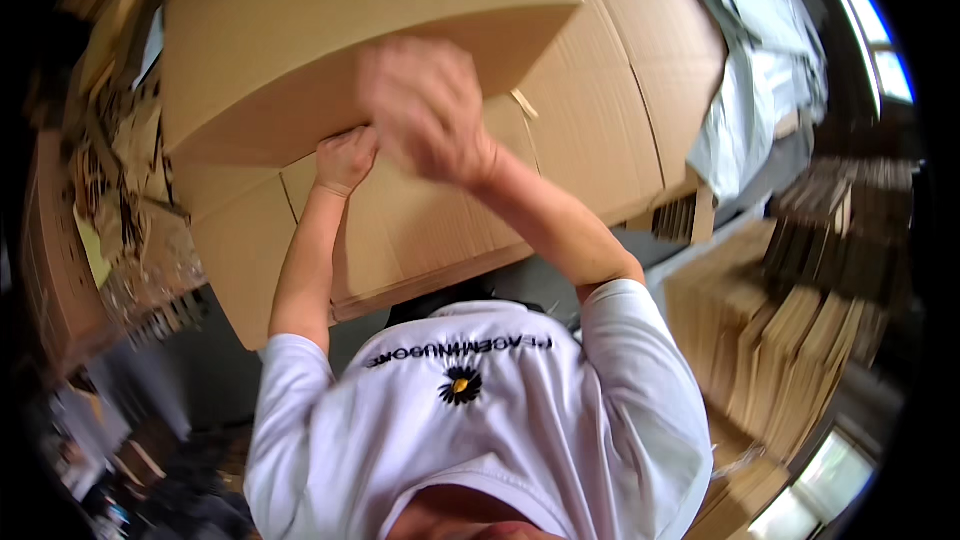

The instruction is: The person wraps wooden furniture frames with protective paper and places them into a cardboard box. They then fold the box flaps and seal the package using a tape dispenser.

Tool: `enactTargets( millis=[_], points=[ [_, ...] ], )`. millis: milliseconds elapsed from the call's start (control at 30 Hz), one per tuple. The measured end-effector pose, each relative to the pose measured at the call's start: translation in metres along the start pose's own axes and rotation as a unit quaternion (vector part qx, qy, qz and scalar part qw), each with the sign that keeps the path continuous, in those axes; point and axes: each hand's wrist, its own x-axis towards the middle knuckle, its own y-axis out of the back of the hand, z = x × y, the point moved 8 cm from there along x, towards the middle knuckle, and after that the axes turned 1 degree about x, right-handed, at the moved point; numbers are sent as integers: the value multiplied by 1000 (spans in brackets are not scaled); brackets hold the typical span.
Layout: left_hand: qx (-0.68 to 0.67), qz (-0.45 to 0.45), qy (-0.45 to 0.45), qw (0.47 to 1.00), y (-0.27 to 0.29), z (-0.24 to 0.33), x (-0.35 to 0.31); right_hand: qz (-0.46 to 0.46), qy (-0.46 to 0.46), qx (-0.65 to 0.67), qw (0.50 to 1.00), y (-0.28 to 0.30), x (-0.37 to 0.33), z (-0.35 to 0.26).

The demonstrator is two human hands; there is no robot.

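Cardboard box (340,50) rests above left hand (345,160), curled at its edge; blurred right hand (425,105) half-open against it

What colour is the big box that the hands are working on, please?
Plain light brown cardboard box, seen best in the head view.

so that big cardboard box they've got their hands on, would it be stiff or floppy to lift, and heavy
The cardboard box probably lifts fairly stiff: its faces look flat and its edges crisp. Its loose flap, where the left hand presses, would likely swing or bend. It is bulky, so awkward to carry; its weight cannot be judged, since its contents are hidden. The right hand is blurred.
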Motion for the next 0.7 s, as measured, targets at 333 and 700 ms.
enactTargets(
  millis=[333,700],
  points=[
    [6,53,-22,998,4,-1,12,-526,102,90,840,-86,-210,84],
    [-80,68,-31,994,-8,-12,1,-248,-403,-444,761,72,-217,47]
  ],
)
